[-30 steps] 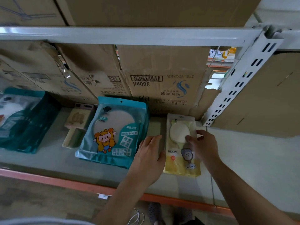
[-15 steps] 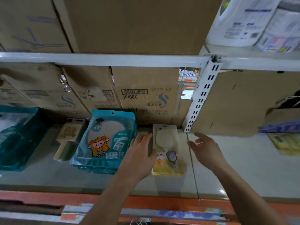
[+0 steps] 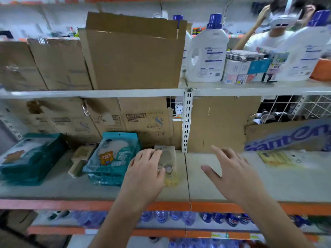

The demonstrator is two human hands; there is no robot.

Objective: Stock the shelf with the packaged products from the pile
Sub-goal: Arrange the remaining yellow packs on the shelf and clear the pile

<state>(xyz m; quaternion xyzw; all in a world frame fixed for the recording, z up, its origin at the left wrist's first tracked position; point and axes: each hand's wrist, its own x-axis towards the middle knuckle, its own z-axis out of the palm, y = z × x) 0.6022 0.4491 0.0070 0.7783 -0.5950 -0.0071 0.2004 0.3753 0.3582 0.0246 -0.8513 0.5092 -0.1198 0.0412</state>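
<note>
While the left hand (image 3: 146, 170) lies palm-down on the yellow packaged product (image 3: 171, 158), fingers loose over it and not curled round it, the right hand (image 3: 231, 174) hovers well apart to the right, fingers spread, holding nothing.

- Pack lies flat on the shelf (image 3: 53, 192), just left of the board seam, beside the stack of teal pouches (image 3: 114, 156) with the cartoon figure.
- Further left: a boxed brush-like item (image 3: 80, 158), blurred; then a second teal stack (image 3: 30, 156).
- Behind: cardboard cartons (image 3: 146, 120) and the slotted upright (image 3: 187, 122).
- Above: detergent bottles (image 3: 206, 51).

Step, as I read it: one pack is down and being nudged square, so placement is nearly done. Next move calls for lifting the left hand clear without dragging the pack, then fetching another from the pile, which is out of view. Bare board under the right hand looks free for it.
</note>
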